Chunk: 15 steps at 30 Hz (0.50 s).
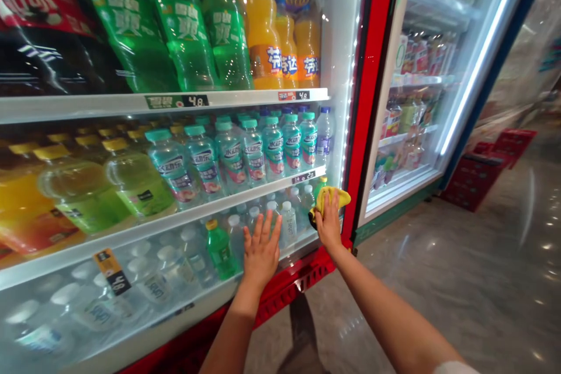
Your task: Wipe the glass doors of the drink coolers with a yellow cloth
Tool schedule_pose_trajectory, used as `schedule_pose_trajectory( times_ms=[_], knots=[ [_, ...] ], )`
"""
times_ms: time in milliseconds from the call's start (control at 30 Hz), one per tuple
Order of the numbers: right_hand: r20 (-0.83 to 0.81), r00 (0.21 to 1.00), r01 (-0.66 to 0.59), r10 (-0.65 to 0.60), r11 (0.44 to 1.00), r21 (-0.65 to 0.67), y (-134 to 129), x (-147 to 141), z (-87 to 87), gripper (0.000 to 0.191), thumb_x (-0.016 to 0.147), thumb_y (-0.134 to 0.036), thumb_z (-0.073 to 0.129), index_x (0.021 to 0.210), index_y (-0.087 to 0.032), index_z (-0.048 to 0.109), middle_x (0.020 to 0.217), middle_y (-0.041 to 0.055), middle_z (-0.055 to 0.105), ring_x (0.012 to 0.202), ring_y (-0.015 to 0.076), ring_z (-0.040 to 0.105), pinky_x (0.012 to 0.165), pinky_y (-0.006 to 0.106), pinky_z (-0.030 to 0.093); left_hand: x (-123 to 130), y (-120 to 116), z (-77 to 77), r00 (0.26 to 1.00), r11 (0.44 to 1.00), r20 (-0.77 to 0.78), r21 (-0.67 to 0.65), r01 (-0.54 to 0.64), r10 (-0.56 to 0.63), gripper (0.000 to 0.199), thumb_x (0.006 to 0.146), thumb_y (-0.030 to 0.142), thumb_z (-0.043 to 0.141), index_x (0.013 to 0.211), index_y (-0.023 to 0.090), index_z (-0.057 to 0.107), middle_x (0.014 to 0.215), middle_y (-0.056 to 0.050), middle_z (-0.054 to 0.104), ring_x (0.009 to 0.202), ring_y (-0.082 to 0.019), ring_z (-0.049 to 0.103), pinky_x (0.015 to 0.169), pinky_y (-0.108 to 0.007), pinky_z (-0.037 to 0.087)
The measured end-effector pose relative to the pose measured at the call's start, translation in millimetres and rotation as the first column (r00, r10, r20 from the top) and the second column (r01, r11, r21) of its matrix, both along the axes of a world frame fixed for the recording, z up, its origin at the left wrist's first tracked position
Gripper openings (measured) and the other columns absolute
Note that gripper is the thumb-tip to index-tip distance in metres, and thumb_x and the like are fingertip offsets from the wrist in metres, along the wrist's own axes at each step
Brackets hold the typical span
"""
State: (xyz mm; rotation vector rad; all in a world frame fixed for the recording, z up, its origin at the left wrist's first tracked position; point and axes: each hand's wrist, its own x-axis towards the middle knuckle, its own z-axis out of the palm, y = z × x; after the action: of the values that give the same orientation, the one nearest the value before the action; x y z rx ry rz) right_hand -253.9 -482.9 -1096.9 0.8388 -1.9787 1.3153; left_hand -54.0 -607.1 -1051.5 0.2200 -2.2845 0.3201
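My left hand [262, 251] lies flat with spread fingers on the glass door [131, 234] of a drinks cooler, holding nothing. My right hand [328, 222] presses a yellow cloth [336, 198] against the same glass, close to the red door frame [370, 70]. Behind the glass, bottled water [230, 155] fills the shelf level with my hands' upper reach. A green bottle [220, 250] stands just left of my left hand among clear water bottles. Green soda bottles [184, 29] and orange soda bottles [263, 29] line the top shelf.
A second lit cooler [416, 99] with packaged goods stands to the right. Red shopping baskets [473, 178] sit on the polished stone floor [438, 280] beyond it. The cooler's red base [298, 283] runs below my hands.
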Motion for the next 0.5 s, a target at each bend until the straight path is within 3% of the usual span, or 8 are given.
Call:
schedule_pose_trajectory(
  times_ms=[67,267,333,500],
  knots=[
    [-0.03,0.999,-0.023,0.023,1.0,0.02,-2,4,-0.5,0.077,0.101,-0.023,0.039,0.163,-0.033,-0.004,0.172,0.0035,-0.011,0.158,0.0315,-0.007,0.122,0.067,0.022,-6,1,-3.0,1.0,1.0,0.011,0.005,0.005,-0.005,0.08,0.087,0.013,0.062,0.158,0.03,0.031,0.165,-0.007,0.031,0.158,-0.024,0.012,0.127,-0.052,-0.009],
    [-0.081,0.995,-0.062,0.065,0.997,0.036,6,-27,34.5,0.074,0.1,-0.023,0.039,0.164,-0.036,0.004,0.173,-0.0007,-0.006,0.159,0.0288,-0.005,0.125,0.063,0.018,-28,11,1.7,1.0,0.999,0.002,0.028,0.029,-0.029,0.077,0.086,0.014,0.063,0.157,0.03,0.036,0.165,-0.006,0.029,0.158,-0.022,0.007,0.126,-0.051,-0.01],
    [-0.004,0.999,-0.034,0.034,0.999,0.002,11,-36,27.4,0.072,0.101,-0.028,0.038,0.164,-0.034,0.003,0.173,0.0007,-0.003,0.159,0.0277,-0.004,0.126,0.062,0.017,-33,15,5.0,0.999,0.998,0.005,0.034,0.047,-0.047,0.076,0.086,0.014,0.062,0.157,0.029,0.037,0.166,-0.006,0.028,0.158,-0.022,0.006,0.126,-0.051,-0.009],
    [0.212,0.977,0.043,-0.032,0.998,-0.047,7,-32,-15.0,0.073,0.104,-0.037,0.035,0.164,-0.024,-0.004,0.172,0.0087,-0.008,0.158,0.0297,-0.005,0.124,0.064,0.018,-42,21,6.6,0.998,0.996,0.018,0.055,0.066,-0.067,0.076,0.088,0.015,0.061,0.157,0.029,0.035,0.166,-0.006,0.026,0.158,-0.023,0.006,0.127,-0.051,-0.008]
  ],
)
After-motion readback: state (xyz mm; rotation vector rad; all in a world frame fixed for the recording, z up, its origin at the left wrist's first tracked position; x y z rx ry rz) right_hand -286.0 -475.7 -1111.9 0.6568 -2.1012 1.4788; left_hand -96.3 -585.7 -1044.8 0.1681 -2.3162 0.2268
